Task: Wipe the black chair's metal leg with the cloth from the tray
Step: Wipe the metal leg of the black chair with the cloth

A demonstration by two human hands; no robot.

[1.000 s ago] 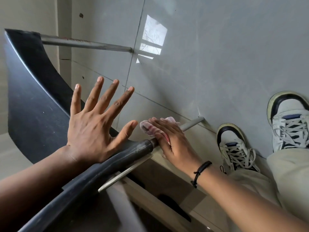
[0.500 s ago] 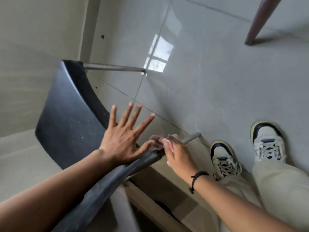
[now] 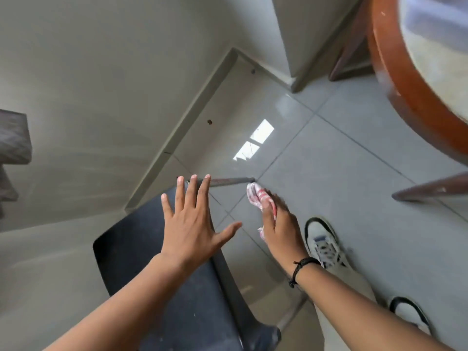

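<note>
The black chair (image 3: pixel 141 262) is tipped over, its dark seat filling the lower middle. One metal leg (image 3: pixel 228 181) sticks out to the right beyond the seat's far edge. My left hand (image 3: pixel 190 224) lies flat on the seat with its fingers spread, fingertips near that leg's base. My right hand (image 3: pixel 278 224) grips a red-and-white cloth (image 3: pixel 258 197). The bunched cloth sits just below the leg's free tip; whether it touches the tip I cannot tell. A second leg (image 3: pixel 291 317) shows dimly under my right forearm.
A grey tiled floor (image 3: pixel 342 160) meets pale walls at the left and top. A round wooden table (image 3: pixel 395 79) with brown legs crowds the upper right. My two white-and-black shoes (image 3: pixel 324 244) stand right of the chair. A dark object sits at the left edge.
My right hand left the near leg and moved with the cloth to the tip of the far leg. My view swung up and back. My left hand stayed spread on the seat.
</note>
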